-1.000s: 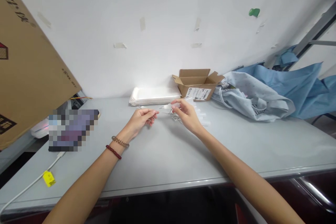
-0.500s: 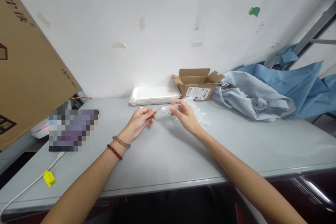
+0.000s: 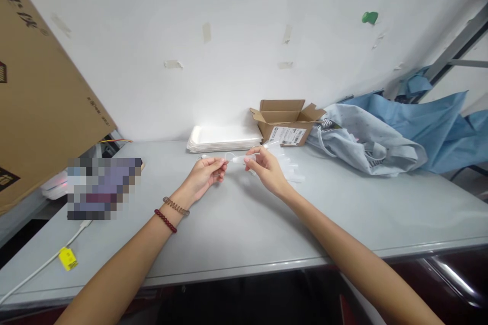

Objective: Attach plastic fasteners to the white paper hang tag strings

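My left hand (image 3: 206, 176) is closed in a pinch on a thin white cord (image 3: 227, 155), which loops up between the hands. My right hand (image 3: 270, 171) pinches a small white tapered piece (image 3: 239, 160), its narrow end pointing at the left fingertips. Whether that tip touches the cord, I cannot tell. Behind the right hand lie several translucent white plastic strips or tubes (image 3: 295, 171), partly covered by it. A small white end piece (image 3: 205, 157) shows just past the left hand.
A stack of white flat packs (image 3: 229, 137) sits against the wall, beside an open cardboard box (image 3: 287, 134). Pale blue fabric (image 3: 366, 142) lies at right. On the left are a blurred-out device (image 3: 107, 190), a white cable (image 3: 41, 270) and a large carton (image 3: 46, 91).
My right hand has shifted slightly left and the white tapered piece now shows more plainly between the hands. My left hand keeps its pinch almost in place.
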Action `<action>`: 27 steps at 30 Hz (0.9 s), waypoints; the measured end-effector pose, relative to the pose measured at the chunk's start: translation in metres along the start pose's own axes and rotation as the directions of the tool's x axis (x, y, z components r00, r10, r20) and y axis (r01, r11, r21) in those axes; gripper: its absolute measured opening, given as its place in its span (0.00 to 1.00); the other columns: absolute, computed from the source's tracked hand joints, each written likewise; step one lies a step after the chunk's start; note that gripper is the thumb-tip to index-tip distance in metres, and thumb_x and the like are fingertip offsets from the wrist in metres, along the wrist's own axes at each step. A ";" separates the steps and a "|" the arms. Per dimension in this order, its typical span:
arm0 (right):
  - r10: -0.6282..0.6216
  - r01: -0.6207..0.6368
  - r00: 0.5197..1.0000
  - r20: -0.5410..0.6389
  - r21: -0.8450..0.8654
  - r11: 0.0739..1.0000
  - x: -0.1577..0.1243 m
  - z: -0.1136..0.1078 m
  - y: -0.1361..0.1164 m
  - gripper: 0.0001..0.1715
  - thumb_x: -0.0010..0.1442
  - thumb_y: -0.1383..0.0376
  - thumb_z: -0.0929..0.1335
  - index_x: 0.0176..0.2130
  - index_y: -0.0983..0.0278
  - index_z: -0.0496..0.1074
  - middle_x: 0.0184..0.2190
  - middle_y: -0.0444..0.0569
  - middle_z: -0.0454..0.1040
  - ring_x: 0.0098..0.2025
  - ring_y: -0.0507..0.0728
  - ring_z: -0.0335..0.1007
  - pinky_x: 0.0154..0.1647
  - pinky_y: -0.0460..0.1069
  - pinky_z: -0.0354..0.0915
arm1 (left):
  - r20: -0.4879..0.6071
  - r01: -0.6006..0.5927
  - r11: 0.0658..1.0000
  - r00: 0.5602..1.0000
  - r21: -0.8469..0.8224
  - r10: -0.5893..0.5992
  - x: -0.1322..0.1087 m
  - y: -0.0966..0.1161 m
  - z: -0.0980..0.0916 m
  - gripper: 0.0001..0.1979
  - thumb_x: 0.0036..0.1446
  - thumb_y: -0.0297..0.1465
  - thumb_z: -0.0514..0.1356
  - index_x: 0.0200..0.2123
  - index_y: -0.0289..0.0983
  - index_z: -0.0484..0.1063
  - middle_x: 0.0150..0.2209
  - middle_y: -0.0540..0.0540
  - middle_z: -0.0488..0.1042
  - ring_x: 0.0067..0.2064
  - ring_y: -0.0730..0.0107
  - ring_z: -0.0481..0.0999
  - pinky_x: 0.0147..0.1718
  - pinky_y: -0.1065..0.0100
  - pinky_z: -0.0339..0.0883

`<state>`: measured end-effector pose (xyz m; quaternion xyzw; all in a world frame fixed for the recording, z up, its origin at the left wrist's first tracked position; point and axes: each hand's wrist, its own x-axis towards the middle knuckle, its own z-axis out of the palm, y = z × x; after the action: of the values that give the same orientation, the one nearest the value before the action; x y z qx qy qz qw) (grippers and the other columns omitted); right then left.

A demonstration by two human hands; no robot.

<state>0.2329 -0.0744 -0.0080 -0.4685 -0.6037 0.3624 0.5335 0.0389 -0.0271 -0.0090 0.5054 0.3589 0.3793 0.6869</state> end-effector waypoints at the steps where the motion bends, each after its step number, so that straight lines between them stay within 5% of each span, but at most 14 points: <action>1: -0.002 0.002 1.000 0.002 -0.006 1.000 0.000 0.000 0.000 0.17 0.58 0.53 0.66 0.40 0.63 0.65 0.24 0.43 0.72 0.23 0.51 0.59 0.25 0.46 0.53 | -0.005 0.003 1.000 1.000 -0.003 -0.003 0.000 0.000 0.000 0.10 0.50 0.34 0.65 0.30 0.33 0.73 0.29 0.49 0.68 0.26 0.78 0.66 0.24 0.72 0.60; 13: -0.053 0.051 0.999 -0.006 -0.154 0.987 -0.005 0.006 0.004 0.13 0.60 0.56 0.65 0.39 0.62 0.64 0.24 0.45 0.74 0.29 0.54 0.69 0.29 0.47 0.57 | -0.111 -0.065 0.991 0.991 0.115 0.078 -0.007 -0.003 0.012 0.11 0.49 0.35 0.64 0.26 0.33 0.71 0.26 0.50 0.68 0.24 0.78 0.64 0.26 0.71 0.61; 27: -0.052 0.050 0.999 -0.010 -0.144 0.988 -0.010 0.007 0.007 0.12 0.61 0.56 0.64 0.38 0.62 0.63 0.24 0.45 0.74 0.28 0.54 0.69 0.27 0.48 0.56 | -0.095 -0.059 0.984 0.993 0.168 0.076 -0.010 -0.004 0.015 0.12 0.49 0.37 0.64 0.24 0.34 0.70 0.26 0.49 0.68 0.24 0.77 0.64 0.26 0.70 0.61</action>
<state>0.2272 -0.0808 -0.0189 -0.4926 -0.6362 0.3010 0.5118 0.0478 -0.0428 -0.0087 0.5525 0.4062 0.3965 0.6104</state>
